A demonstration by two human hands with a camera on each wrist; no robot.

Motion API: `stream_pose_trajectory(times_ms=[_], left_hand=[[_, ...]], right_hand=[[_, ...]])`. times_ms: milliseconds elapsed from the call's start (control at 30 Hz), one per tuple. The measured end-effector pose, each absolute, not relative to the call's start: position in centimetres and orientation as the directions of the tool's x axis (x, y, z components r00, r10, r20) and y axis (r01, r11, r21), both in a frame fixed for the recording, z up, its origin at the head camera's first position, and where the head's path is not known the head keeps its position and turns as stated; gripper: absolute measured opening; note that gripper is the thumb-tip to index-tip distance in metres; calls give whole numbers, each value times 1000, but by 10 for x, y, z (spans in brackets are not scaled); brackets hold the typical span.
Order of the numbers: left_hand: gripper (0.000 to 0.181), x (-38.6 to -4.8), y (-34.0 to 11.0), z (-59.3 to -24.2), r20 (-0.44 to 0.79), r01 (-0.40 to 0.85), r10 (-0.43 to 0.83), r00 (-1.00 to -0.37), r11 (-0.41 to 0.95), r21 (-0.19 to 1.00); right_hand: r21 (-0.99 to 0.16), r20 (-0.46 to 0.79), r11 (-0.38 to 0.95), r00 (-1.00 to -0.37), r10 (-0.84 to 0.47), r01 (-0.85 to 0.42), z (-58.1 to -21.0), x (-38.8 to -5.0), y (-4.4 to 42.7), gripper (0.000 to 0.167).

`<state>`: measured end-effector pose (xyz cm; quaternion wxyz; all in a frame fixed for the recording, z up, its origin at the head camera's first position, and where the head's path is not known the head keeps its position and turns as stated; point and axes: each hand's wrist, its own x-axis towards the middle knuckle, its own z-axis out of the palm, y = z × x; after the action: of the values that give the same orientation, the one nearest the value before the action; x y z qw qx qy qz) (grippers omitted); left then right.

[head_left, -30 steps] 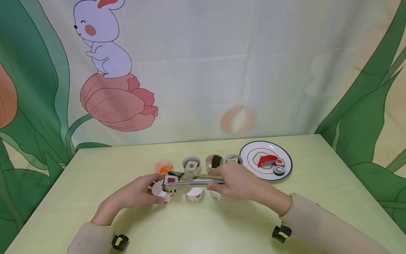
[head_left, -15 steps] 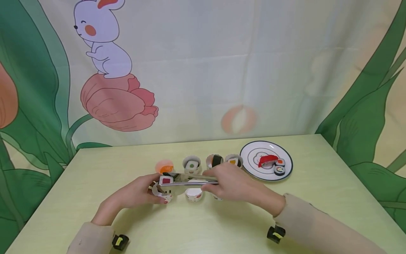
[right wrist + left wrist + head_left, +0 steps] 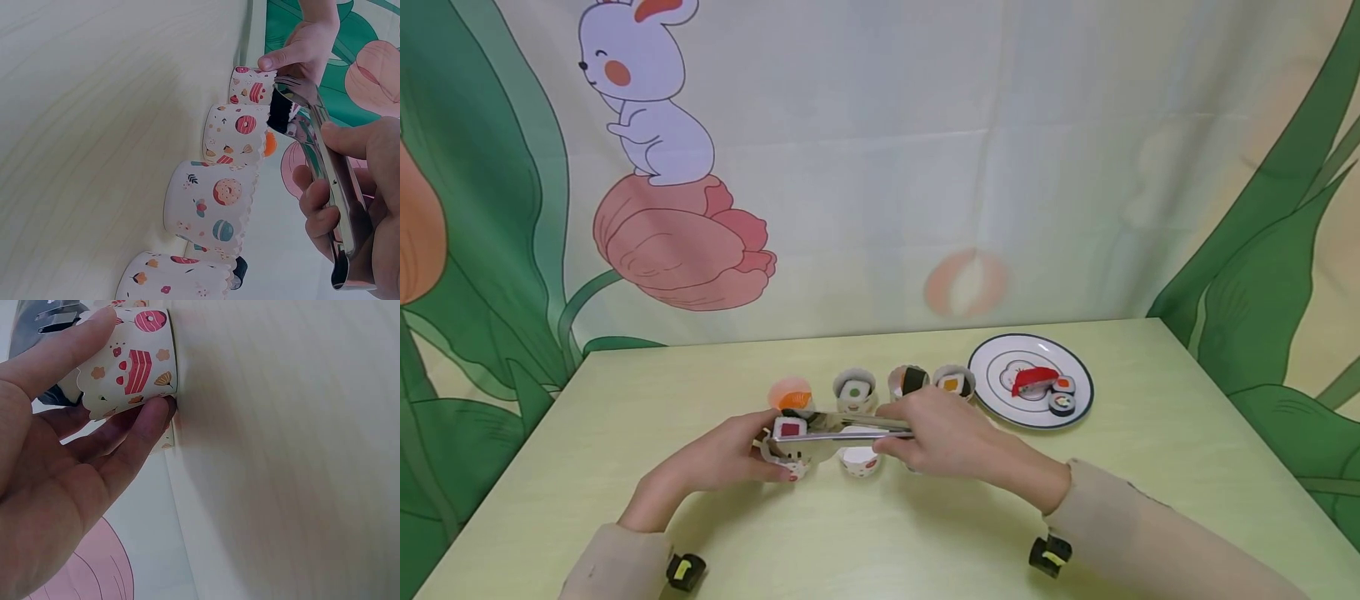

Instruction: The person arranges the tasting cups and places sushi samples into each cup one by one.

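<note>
My left hand grips a patterned paper baking cup at the front left, thumb on one side and fingers on the other. Metal tongs are held in my right hand, reaching leftward above the table. Between the tongs' tips is a toy sushi roll with a white face, a dark red centre and a black wrap. The roll is right over the mouth of the held cup; whether it touches the cup, I cannot tell.
Behind stand several cups with sushi in them, among them an orange-topped piece and one with a black band. Another cup stands in front, beside the held one. A plate at the right bears red sushi and small rolls.
My right hand has shifted a little left with the tongs, bringing the sushi roll from the cup's right side over its mouth. My left hand stays around the cup.
</note>
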<state>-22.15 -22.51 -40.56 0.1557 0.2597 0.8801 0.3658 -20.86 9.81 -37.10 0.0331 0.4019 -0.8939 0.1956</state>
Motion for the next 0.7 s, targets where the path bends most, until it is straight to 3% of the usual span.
stream_pose_trajectory(times_ms=[700], left_hand=[[59,-221,-225,-405,-91,338,565,-820,606,720]], right_hand=[[-325,234,590,-667,-707,-739,-373,-209,97,16]])
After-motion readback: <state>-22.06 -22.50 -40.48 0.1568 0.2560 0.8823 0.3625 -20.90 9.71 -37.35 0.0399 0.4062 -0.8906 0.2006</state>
